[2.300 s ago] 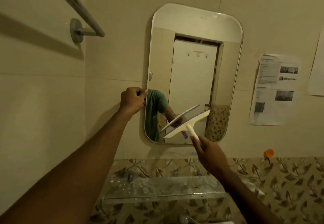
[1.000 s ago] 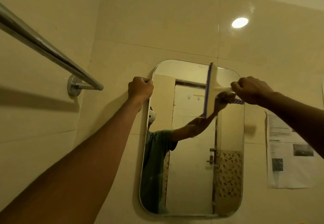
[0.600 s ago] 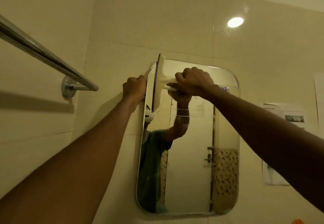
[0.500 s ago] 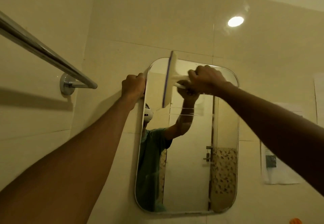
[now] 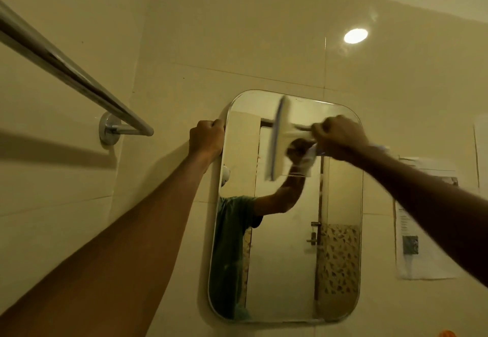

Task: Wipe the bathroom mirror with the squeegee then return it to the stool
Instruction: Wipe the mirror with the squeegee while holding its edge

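Note:
A tall mirror (image 5: 285, 257) with rounded corners hangs on the beige tiled wall. My right hand (image 5: 339, 137) grips the handle of a white squeegee (image 5: 280, 138) with a blue rubber edge. Its blade stands vertical and blurred against the upper middle of the glass. My left hand (image 5: 207, 138) is closed on the mirror's upper left edge. The glass reflects my arm and a green shirt. The stool is out of view.
A chrome towel rail (image 5: 66, 70) runs from the upper left to its wall mount (image 5: 108, 128). Printed paper sheets (image 5: 420, 231) are stuck to the wall right of the mirror. A ceiling light reflection (image 5: 355, 36) glares on the tiles. An orange object (image 5: 446, 334) peeks in at the bottom right.
The squeegee, vertical at the mirror's top, swept left to the mirror's left edge and has now moved back right to the middle. My left hand has stayed on the mirror's edge.

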`<action>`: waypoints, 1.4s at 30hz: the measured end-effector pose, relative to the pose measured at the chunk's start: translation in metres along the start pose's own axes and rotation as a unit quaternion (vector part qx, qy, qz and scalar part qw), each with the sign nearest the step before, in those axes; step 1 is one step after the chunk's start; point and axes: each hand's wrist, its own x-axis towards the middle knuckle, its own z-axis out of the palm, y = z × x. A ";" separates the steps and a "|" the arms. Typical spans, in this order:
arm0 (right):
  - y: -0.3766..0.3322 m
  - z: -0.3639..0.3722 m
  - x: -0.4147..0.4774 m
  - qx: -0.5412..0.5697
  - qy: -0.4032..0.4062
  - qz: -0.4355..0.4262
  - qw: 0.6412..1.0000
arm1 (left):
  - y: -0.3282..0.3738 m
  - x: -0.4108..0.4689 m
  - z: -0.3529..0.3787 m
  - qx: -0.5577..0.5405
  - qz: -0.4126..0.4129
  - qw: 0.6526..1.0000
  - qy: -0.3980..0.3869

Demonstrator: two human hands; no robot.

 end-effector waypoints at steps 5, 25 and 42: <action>-0.079 0.028 -0.020 -0.005 -0.066 -0.101 0.993 | -0.002 -0.003 -0.002 -0.011 -0.029 0.999 -0.016; -0.069 0.072 -0.084 -0.029 -0.092 -0.142 0.985 | -0.022 -0.035 -0.004 0.004 -0.035 0.999 -0.011; -0.004 0.080 -0.144 -0.038 -0.099 -0.025 0.994 | -0.042 -0.066 -0.004 0.039 -0.041 0.998 -0.006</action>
